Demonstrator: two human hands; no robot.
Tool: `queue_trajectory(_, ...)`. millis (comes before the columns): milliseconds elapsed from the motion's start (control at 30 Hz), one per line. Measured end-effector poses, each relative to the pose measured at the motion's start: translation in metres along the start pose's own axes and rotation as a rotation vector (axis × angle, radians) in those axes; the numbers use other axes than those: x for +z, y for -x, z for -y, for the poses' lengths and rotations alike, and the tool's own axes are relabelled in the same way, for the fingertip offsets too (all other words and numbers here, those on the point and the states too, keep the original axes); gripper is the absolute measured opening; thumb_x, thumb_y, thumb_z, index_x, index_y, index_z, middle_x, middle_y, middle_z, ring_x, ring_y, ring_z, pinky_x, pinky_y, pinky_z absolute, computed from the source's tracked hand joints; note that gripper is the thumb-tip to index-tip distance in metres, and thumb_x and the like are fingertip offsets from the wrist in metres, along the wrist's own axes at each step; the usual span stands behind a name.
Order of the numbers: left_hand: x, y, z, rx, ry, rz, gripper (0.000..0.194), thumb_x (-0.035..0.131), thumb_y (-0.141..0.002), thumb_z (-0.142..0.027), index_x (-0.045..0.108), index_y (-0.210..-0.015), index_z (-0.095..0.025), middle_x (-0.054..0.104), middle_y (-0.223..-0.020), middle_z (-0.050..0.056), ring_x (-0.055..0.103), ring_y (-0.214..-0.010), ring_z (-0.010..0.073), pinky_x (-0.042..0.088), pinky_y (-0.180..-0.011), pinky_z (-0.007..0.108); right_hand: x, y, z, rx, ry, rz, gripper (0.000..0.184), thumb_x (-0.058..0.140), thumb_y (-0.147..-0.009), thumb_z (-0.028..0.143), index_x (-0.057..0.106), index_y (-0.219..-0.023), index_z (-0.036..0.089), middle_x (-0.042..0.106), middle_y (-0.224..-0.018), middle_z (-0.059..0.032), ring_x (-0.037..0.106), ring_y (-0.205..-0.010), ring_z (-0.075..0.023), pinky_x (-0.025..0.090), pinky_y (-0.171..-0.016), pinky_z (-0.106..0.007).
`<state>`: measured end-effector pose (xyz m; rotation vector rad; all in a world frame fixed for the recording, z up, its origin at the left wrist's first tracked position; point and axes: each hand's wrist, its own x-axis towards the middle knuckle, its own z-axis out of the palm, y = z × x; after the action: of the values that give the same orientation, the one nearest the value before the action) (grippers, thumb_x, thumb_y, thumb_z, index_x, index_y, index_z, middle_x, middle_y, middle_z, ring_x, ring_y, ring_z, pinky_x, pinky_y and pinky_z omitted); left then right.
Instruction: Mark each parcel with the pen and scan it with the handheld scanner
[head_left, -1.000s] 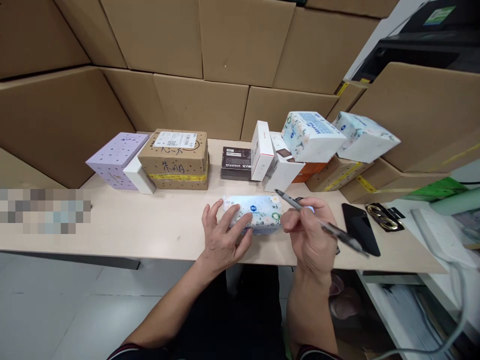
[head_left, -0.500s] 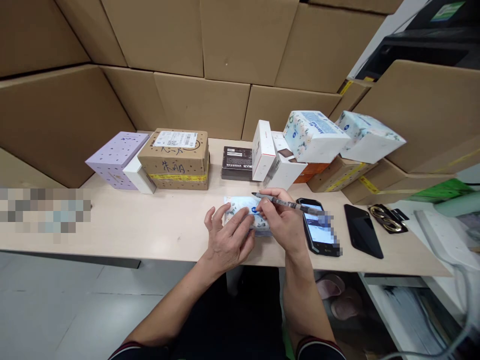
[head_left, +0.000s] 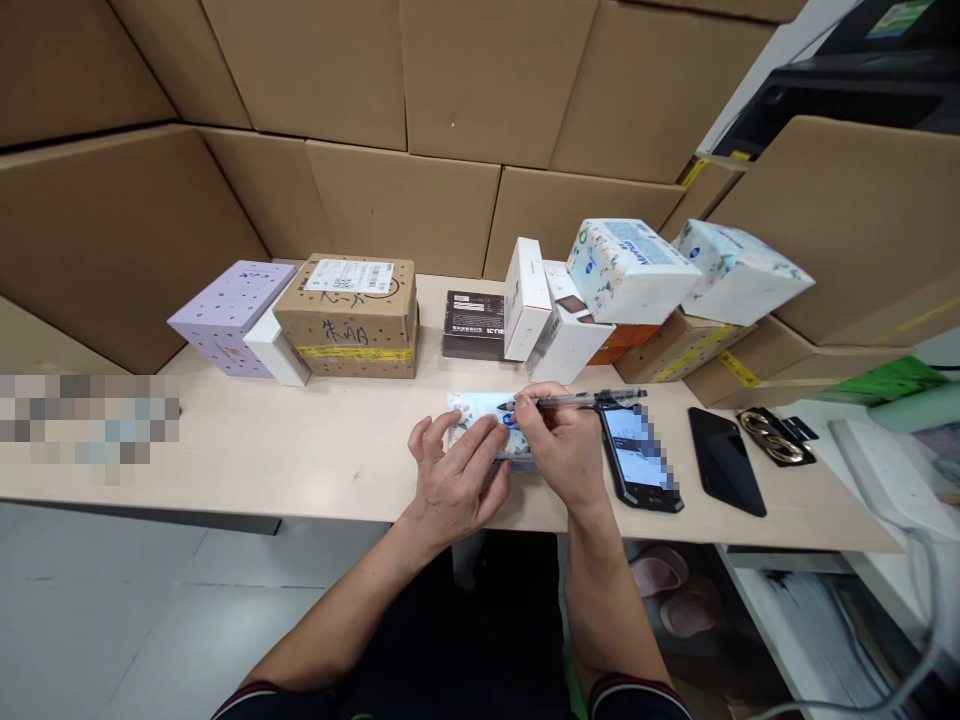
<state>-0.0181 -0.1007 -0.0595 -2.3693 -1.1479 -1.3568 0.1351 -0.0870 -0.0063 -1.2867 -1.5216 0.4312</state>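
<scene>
A small soft pack of tissues (head_left: 471, 402) with a pale blue floral print lies on the table near its front edge. My left hand (head_left: 459, 478) rests over its left part, fingers spread and the index and middle fingers flat on top. My right hand (head_left: 561, 450) grips a pen (head_left: 589, 399) with a clear barrel. The pen's dark tip points left, at the top of the pack; whether it touches the surface I cannot tell. Just right of this hand lies a rugged handheld phone (head_left: 637, 450) with a lit screen. Part of the pack is hidden under both hands.
Behind stand a taped brown carton (head_left: 345, 320), a purple box (head_left: 232, 310), a black box (head_left: 472, 325), white boxes (head_left: 525, 300) and larger tissue packs (head_left: 634, 270). A dark phone (head_left: 726, 462) lies at the right. Cardboard walls (head_left: 405, 205) enclose the table (head_left: 285, 450).
The pen has tilted: its back end has risen to nearly level and its tip has moved slightly left and down to the pack. My left hand has stayed in place.
</scene>
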Motion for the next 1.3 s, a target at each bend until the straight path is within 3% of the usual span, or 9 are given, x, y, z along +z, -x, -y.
queue_trajectory(733, 0.0018, -0.0004, 0.0004, 0.002, 0.01, -0.031, 0.034, 0.066, -0.086, -0.027, 0.068, -0.119, -0.019, 0.074, -0.118, 0.007, 0.047, -0.122, 0.0328, 0.029, -0.105, 0.05, -0.0002, -0.0041, 0.0015, -0.161, 0.13, 0.005, 0.017, 0.053, -0.094, 0.025, 0.06, -0.08, 0.021, 0.063, -0.067, 0.0041, 0.057, -0.057, -0.0093, 0.045, -0.06, -0.021)
queue_trajectory(1300, 0.0017, -0.0007, -0.0003, 0.004, 0.005, -0.043, 0.034, 0.067, -0.086, -0.027, 0.068, -0.119, -0.02, 0.074, -0.116, 0.007, 0.048, -0.121, 0.0325, 0.03, -0.105, 0.05, -0.001, -0.0025, 0.0004, -0.15, 0.129, 0.024, 0.018, 0.053, -0.095, 0.025, 0.061, -0.081, 0.02, 0.064, -0.069, 0.0039, 0.058, -0.059, -0.0091, 0.044, -0.062, -0.02)
